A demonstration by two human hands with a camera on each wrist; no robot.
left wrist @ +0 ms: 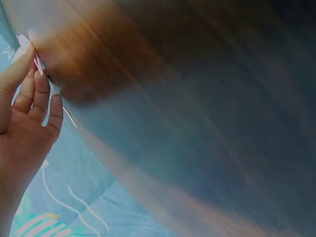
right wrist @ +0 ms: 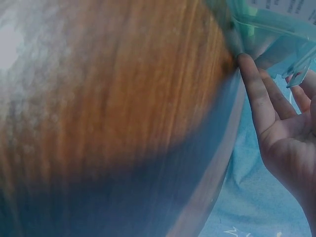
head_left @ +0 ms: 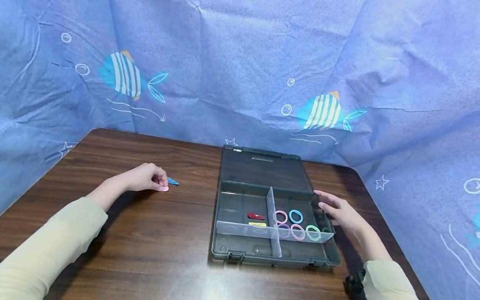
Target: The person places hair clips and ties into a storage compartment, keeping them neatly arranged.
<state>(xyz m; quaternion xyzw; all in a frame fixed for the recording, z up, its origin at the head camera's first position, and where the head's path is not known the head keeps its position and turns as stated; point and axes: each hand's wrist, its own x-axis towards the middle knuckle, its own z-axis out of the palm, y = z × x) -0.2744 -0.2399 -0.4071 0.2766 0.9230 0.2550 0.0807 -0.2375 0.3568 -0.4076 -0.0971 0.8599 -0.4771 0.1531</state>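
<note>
In the head view, the left hand (head_left: 147,177) is over the left half of a dark brown wood-grain table (head_left: 161,256), well in from the left edge. Its thumb and fingers are drawn narrow, pinching a small pink hair clip (head_left: 164,189). Just past the fingertips, on the table, lies a bright blue hair clip (head_left: 173,181), partly hidden by the fingers.

A dark grey translucent plastic box (head_left: 276,262) lies right of the table's middle, its lid (head_left: 263,170) folded back toward the far edge. Clear plastic dividers (head_left: 274,244) cross inside. In the box's far left compartment are a red hair clip (head_left: 256,215) and a yellow hair clip (head_left: 257,224); in the far right one lie five hair rings (head_left: 295,216): two pink, one blue, one purple, one green. The right hand (head_left: 341,213) is at the box's right side, touching it, thumb and fingers spread apart. A pale blue fabric backdrop (head_left: 250,67) printed with striped fish hangs beyond the table.

In the left wrist view, the pink clip stands tilted between thumb and fingertips, the last fingers loosely bent.

In the right wrist view, the fingers are extended, the foremost fingertip touching the box's edge; the thumb is hard to make out.
</note>
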